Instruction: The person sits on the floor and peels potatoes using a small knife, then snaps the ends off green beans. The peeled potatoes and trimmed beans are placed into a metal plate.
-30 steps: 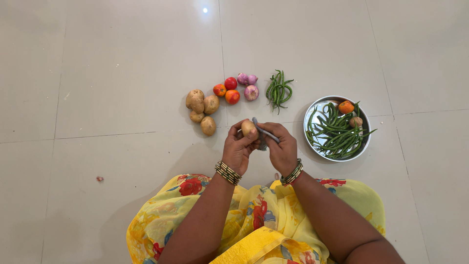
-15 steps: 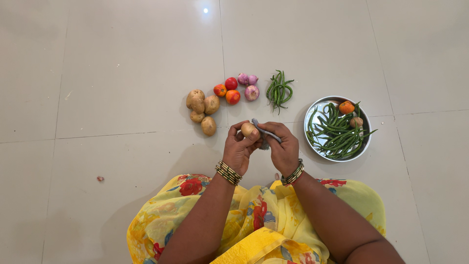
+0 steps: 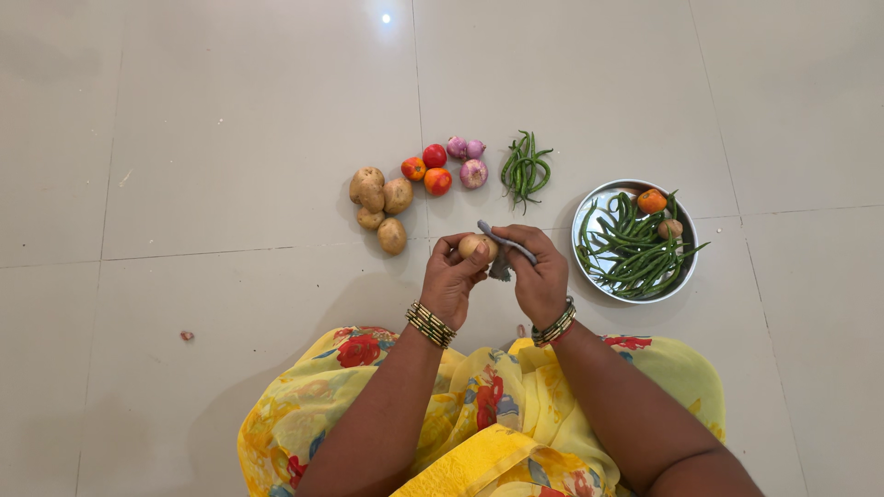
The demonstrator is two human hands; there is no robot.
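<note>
The left hand [image 3: 448, 281] grips a small potato [image 3: 475, 246] and the right hand [image 3: 537, 276] grips a grey peeler [image 3: 505, 243] tight, so a slip could nick a finger.

So everything's spread out on the floor [image 3: 230, 138]. Pile of potatoes [image 3: 379, 207] sits furthest left, tomatoes [image 3: 425, 168] just right of them, then the onions [image 3: 467, 158], then a bunch of chillies [image 3: 525, 168]. Further right and a bit nearer the person there's a plate [image 3: 589, 213] with beans [image 3: 635, 253] in it, plus a tomato and an onion on its far side. Both hands sit nearer than the row, left hand [image 3: 448, 281] beside right hand [image 3: 537, 276], with a potato [image 3: 476, 246] and a peeler [image 3: 505, 243] between them.
</note>
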